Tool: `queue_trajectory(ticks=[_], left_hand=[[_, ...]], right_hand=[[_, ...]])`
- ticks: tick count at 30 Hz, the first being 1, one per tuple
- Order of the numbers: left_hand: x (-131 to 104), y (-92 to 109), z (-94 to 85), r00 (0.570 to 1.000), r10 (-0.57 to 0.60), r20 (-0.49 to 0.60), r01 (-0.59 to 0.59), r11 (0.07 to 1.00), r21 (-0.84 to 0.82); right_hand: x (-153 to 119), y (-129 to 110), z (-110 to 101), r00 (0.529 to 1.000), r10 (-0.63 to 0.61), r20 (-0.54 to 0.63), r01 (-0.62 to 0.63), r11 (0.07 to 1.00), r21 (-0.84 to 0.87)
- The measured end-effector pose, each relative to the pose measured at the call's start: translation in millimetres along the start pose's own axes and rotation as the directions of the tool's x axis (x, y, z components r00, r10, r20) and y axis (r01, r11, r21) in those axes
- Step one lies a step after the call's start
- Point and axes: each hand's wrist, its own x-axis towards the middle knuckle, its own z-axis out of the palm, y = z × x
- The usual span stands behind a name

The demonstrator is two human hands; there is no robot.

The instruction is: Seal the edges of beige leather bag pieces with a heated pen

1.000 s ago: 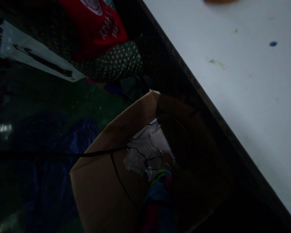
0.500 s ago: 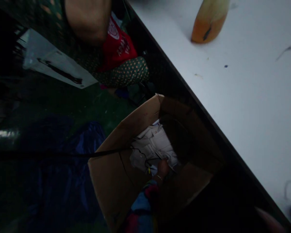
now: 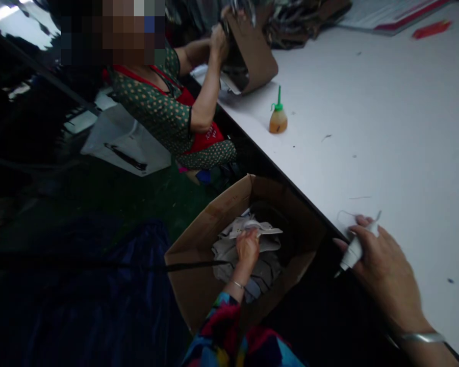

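Observation:
My left hand (image 3: 248,250) is closed on a flat off-white piece with small metal studs (image 3: 268,229), inside a cardboard box (image 3: 191,278). Beneath it lies a pile of similar pale pieces (image 3: 270,267); their exact kind is unclear in the dim light. At the table's edge my right hand (image 3: 386,270) grips a slim white pen-like tool (image 3: 354,252) with a thin pointed tip facing down and left.
A white table (image 3: 405,153) runs along the right, bearing an oil bottle with a green spout (image 3: 278,120) and a red object (image 3: 431,29). Across from me a co-worker (image 3: 153,112) handles a brown bag (image 3: 258,56). A pale bin (image 3: 128,140) stands on the floor.
My left hand has risen from deep in the box with the studded piece. My right hand, earlier a blur at the corner, now shows with the white tool. The view has tilted up.

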Motion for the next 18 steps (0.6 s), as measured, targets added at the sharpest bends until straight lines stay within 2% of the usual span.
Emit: queue_trajectory(ticks=[3, 5, 8, 11, 13, 15, 18], left_hand=[[16.3, 26.0, -46.8, 0.991, 0.060, -0.118, -0.057, 0.998, 0.024], [21.1, 43.0, -74.9, 0.973, 0.096, -0.209, -0.097, 0.995, 0.001], [23.3, 64.4, -109.5, 0.933, 0.109, -0.342, -0.149, 0.984, -0.093], [26.5, 83.3, -131.8, 0.911, 0.084, -0.404, -0.197, 0.949, -0.248], [28.1, 98.2, -138.5, 0.922, 0.063, -0.383, -0.215, 0.904, -0.369], [24.3, 116.4, -140.0, 0.949, 0.051, -0.312, -0.207, 0.846, -0.491], [0.1, 145.9, -138.6, 0.983, 0.086, -0.163, -0.171, 0.753, -0.635]], right_hand=[[-8.2, 0.0, -2.8, 0.986, 0.045, -0.159, -0.035, 0.997, 0.063], [-21.6, -7.6, -13.2, 0.957, 0.095, -0.273, -0.065, 0.991, 0.117], [-55.0, -31.0, -40.8, 0.919, 0.174, -0.354, -0.110, 0.975, 0.194], [-97.2, -55.6, -72.2, 0.893, 0.209, -0.400, -0.115, 0.962, 0.247], [-125.0, -67.6, -91.1, 0.863, 0.247, -0.442, -0.134, 0.953, 0.272], [-149.8, -76.0, -107.1, 0.829, 0.301, -0.471, -0.167, 0.938, 0.305], [-178.1, -84.5, -123.5, 0.772, 0.361, -0.523, -0.206, 0.921, 0.332]])
